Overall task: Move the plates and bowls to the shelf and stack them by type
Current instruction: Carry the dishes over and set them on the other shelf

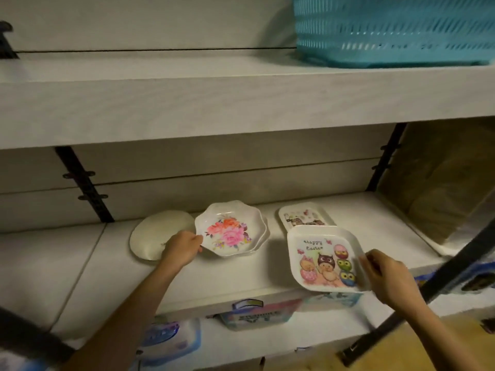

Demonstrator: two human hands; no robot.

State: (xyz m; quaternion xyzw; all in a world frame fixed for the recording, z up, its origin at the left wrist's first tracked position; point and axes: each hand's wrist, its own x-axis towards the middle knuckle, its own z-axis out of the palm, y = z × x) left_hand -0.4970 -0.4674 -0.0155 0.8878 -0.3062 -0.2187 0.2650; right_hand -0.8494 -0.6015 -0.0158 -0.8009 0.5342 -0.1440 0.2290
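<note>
Plastic-looking Easter plate [321, 257] just right of the floral plate [230, 231], held tilted and print-up by the right hand [385, 277], fingers curled over its right edge only. Meanwhile left hand [182, 247] pinching the floral plate's left rim. Could easily slip from that one-edge hold and drop off the shelf [241, 279] front, or clip the matching square plate [302, 216] further back-right of the floral plate. Pretty much square, so no real long axis. Lettering end pointing away, toward the back.

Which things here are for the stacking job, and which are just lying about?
For the job: flower plate in the left hand; Easter plate in the right hand; square plate behind it; white plate; shelf.
Lying about: basket; boxes below; cardboard.
</note>
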